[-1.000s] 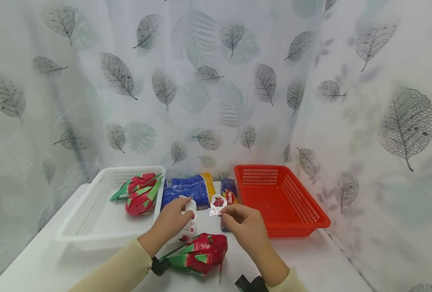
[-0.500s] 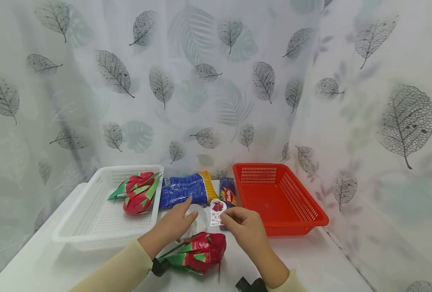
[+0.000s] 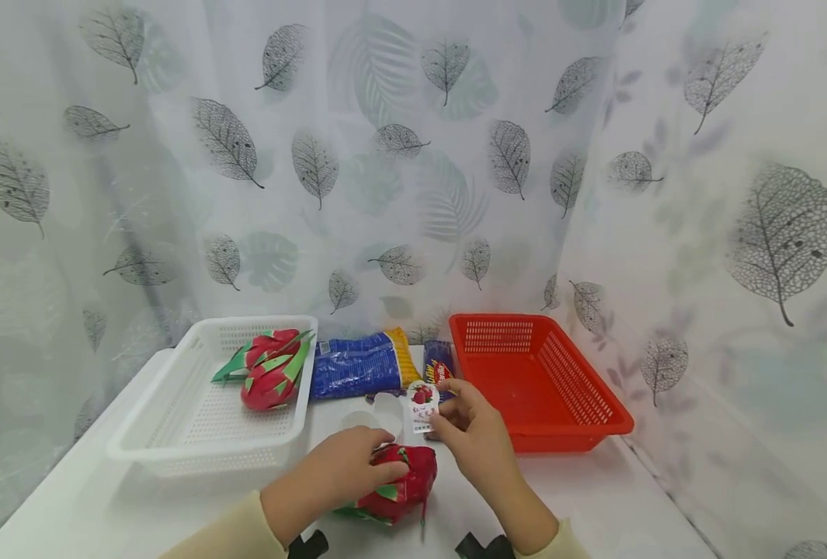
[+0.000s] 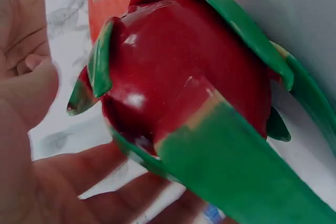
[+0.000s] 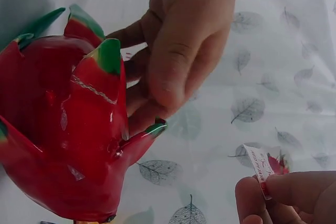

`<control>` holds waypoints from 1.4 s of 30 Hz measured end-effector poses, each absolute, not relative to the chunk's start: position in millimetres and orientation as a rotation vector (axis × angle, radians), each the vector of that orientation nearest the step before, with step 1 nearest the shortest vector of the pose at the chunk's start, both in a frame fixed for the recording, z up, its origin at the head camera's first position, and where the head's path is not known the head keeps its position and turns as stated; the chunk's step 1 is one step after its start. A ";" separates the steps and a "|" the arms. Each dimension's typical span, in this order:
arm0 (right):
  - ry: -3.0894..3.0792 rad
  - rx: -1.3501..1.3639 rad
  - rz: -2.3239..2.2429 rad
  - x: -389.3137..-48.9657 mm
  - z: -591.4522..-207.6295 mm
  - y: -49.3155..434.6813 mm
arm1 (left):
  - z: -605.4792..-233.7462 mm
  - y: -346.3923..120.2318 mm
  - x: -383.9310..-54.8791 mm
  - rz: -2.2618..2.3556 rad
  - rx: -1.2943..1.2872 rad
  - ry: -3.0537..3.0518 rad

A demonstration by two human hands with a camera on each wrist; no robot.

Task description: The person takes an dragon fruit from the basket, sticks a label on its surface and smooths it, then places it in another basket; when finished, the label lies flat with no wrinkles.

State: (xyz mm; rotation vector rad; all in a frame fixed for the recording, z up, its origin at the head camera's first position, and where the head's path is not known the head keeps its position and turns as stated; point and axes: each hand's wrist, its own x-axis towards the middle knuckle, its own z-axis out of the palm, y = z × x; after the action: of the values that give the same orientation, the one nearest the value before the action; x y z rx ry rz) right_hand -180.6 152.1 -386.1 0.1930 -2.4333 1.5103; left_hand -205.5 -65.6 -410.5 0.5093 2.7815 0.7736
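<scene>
In the head view a red artificial dragon fruit (image 3: 418, 467) with green-tipped scales lies on the table's front part. My left hand (image 3: 339, 473) reaches over it from the left. Its fingers (image 4: 89, 171) extend along the fruit's side in the left wrist view, and the thumb stands apart from the skin. Between thumb and fingers, my right hand (image 3: 472, 435) pinches a white sticker (image 3: 423, 405) printed with red fruit and writing. This sticker is held upright just behind the fruit. Pale backing paper (image 3: 387, 411) with rounded shapes lies behind the left hand.
A white basket (image 3: 133, 439) on the left holds more dragon fruit (image 3: 269, 380). At the back lie a blue and yellow packet (image 3: 364, 365) and a dark blue Barilla packet (image 3: 437, 357). On the right stands a red basket (image 3: 560, 442). A leaf-print curtain (image 3: 413, 194) surrounds the table.
My left hand has left the sticker backing and come down and right onto the dragon fruit. The sticker has come away from the backing and stays pinched in my right hand.
</scene>
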 end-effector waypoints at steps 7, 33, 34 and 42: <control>-2.462 0.153 1.468 -178.4 -386.6 155.3 | -418.0 -64.6 -202.9 0.740 0.444 2.755; -2.981 0.623 1.289 -189.0 -403.3 152.0 | -428.3 -71.1 -189.8 0.631 0.641 2.853; -3.001 0.616 1.264 -189.0 -404.0 150.8 | -428.4 -71.0 -189.7 0.621 0.646 2.859; -3.085 0.569 1.094 -191.1 -410.9 141.9 | -428.6 -70.8 -186.4 0.565 0.666 2.881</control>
State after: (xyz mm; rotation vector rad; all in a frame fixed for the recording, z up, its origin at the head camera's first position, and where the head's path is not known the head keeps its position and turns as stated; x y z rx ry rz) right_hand -191.1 141.9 -410.9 0.5686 -3.0855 1.0943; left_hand -186.4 -70.8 -428.6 0.6656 2.8815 0.5647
